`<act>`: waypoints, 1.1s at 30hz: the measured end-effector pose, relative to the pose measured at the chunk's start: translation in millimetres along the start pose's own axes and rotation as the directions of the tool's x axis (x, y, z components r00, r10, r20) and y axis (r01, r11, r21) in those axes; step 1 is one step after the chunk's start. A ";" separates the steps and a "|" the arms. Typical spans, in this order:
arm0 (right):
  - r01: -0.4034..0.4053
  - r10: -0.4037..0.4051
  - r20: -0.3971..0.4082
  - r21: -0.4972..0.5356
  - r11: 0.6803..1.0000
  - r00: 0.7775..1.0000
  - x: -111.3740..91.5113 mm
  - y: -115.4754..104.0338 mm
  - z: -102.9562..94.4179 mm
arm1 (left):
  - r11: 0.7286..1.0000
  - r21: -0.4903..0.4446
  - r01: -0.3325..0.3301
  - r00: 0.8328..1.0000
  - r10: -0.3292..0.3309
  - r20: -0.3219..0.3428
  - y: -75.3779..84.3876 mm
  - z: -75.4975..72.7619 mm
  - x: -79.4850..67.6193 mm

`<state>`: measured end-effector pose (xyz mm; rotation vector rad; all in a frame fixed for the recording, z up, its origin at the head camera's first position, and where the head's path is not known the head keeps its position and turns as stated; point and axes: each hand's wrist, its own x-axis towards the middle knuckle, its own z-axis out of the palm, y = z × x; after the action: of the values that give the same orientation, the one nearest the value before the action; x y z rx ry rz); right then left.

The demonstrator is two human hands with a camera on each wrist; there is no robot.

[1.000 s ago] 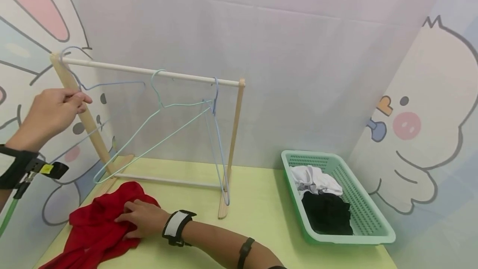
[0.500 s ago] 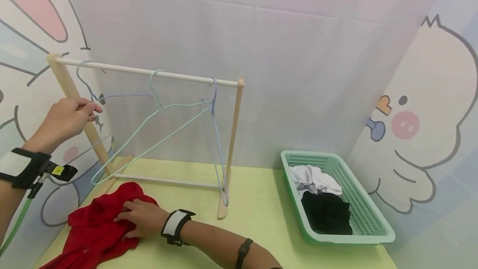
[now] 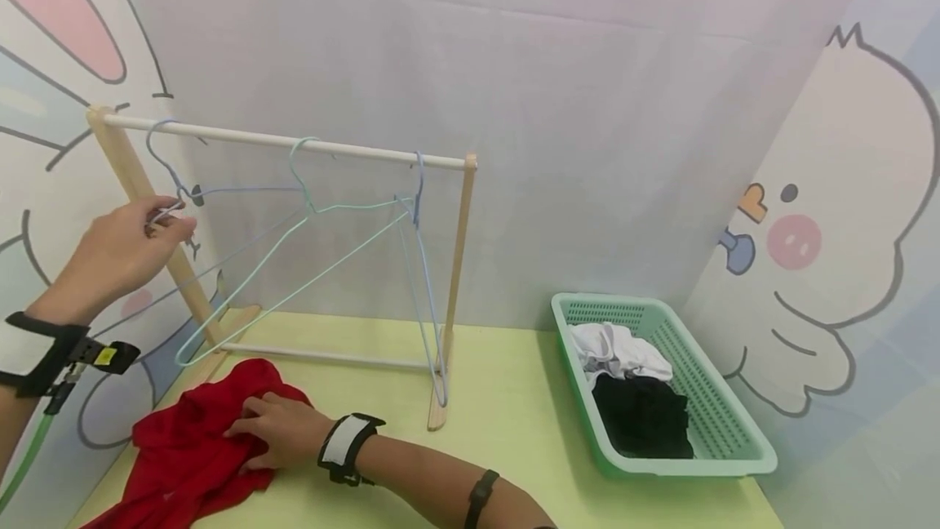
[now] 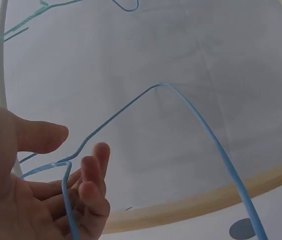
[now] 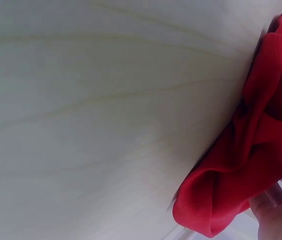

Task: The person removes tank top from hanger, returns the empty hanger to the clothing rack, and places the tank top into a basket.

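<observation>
My left hand (image 3: 128, 243) is at the neck of a blue wire hanger (image 3: 250, 188), which hangs by its hook from the rack's rail (image 3: 242, 136). In the left wrist view, the thumb (image 4: 46, 137) stands apart from the loosely bent fingers (image 4: 92, 172), and the hanger wire crosses in front of them. On the table at the left lies a crumpled red garment (image 3: 184, 439). My right hand (image 3: 286, 427) rests on its right side with fingers spread. From the right wrist, folds of the red garment (image 5: 251, 165) partly cover that hand.
A green hanger (image 3: 360, 206) and another blue hanger (image 3: 428, 292) hang farther right along the rail. The rack's wooden post (image 3: 460, 255) stands on the yellow table (image 3: 507, 415). A green basket (image 3: 720, 398) at the right holds a white garment (image 3: 624, 353) and a black garment (image 3: 642, 419).
My left hand has moved right and down with the blue hanger, whose hook slid inward along the rail from the post. Its fingers have since loosened. The right hand stays put on the red garment.
</observation>
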<state>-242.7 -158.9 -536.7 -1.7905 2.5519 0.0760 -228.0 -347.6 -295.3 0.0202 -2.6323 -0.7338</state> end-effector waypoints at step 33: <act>-0.013 0.012 -0.026 -0.047 0.999 1.000 -4.4 -0.9 7.7 | 0.968 0.092 -0.233 0.962 0.215 0.168 -75.4 90.5 -150.6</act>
<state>-240.5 -154.6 -544.2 -1.8029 2.6004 0.1155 -131.9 -349.8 -460.5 -0.3118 -2.7602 -0.5300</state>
